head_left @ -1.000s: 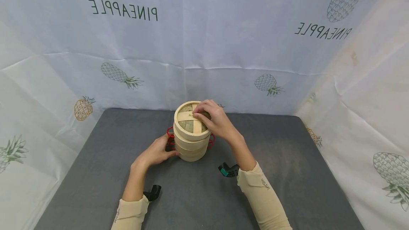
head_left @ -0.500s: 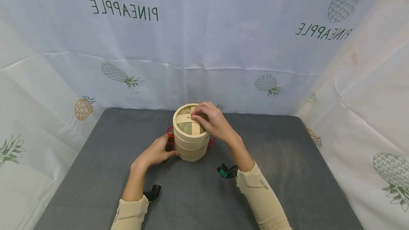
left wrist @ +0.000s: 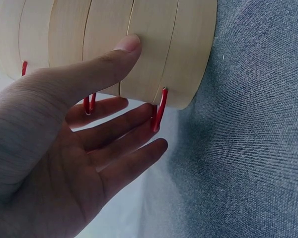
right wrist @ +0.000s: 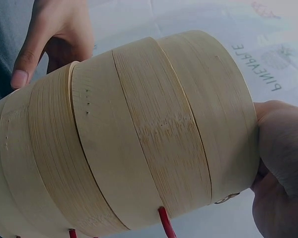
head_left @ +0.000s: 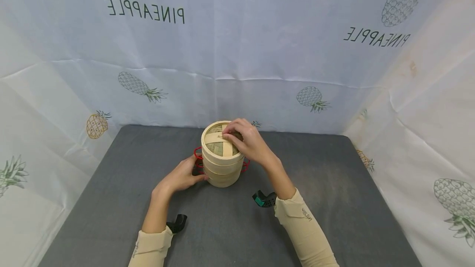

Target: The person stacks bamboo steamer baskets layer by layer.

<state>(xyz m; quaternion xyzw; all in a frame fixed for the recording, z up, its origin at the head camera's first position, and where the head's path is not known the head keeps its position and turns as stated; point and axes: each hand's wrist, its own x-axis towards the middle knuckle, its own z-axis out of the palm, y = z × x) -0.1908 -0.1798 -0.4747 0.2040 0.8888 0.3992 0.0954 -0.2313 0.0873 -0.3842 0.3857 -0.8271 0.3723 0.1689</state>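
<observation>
A stacked bamboo steamer stands upright on the dark table, its woven lid level on top. My right hand is over the lid, thumb and fingertips pinching at the crossed strips in its middle; the right wrist view hides the fingertips behind the lid's edge. On the left side, my left hand lies against the lower tiers. Its thumb rests on the bamboo wall, while the loosely extended fingers reach behind, around a red side handle.
The dark grey table reaches back to a white pineapple-print cloth hanging just behind the steamer. More red handles stick out on the steamer's right side. Black wrist devices are worn on both forearms.
The right hand has lowered the lid slightly, and it has shifted from a little offset to flush on the upper tier. The left hand has stayed in place.
</observation>
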